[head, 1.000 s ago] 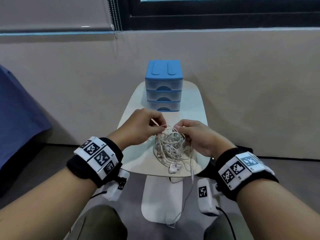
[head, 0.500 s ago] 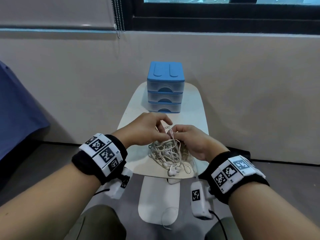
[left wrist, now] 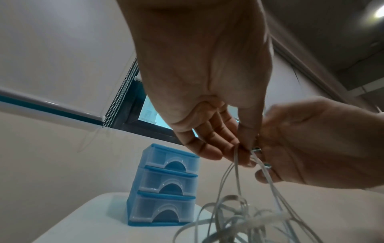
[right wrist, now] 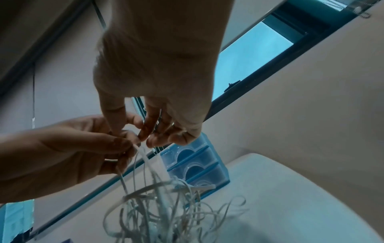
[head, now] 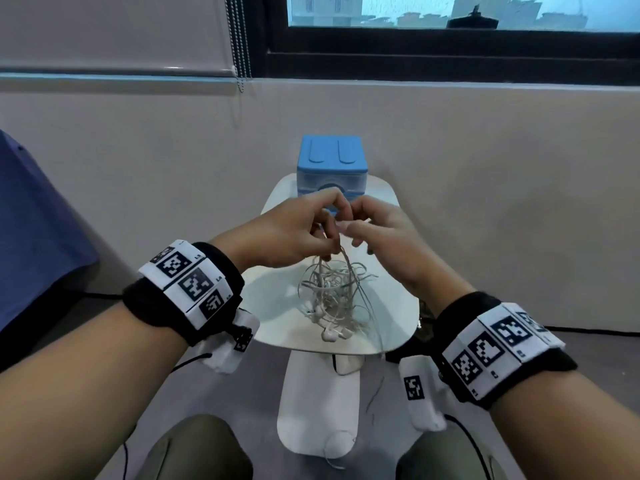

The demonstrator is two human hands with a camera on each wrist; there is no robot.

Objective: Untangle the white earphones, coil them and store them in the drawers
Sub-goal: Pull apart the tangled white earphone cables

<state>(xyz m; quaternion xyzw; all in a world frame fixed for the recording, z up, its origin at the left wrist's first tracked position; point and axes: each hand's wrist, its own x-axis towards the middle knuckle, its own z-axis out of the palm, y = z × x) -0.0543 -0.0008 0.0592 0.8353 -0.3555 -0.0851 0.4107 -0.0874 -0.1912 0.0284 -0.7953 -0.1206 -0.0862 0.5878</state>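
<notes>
Head view: white table [head: 284, 327] against beige wall [head: 138, 161], window [head: 450, 12] above. Left hand [head: 287, 233] and right hand [head: 377, 233] pinch the earphones [head: 332, 299], tangle hanging onto the table before closed blue drawers [head: 330, 164].
Left wrist: left fingers [left wrist: 209, 144] curled on cords.
Right wrist: right fingertips [right wrist: 145, 131] pinching strands.

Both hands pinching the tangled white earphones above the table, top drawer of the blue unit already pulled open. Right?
Not quite. All three drawers of the blue unit are shut, as the left wrist view shows. The rest stands: left hand and right hand pinch the earphones above the table.
</notes>
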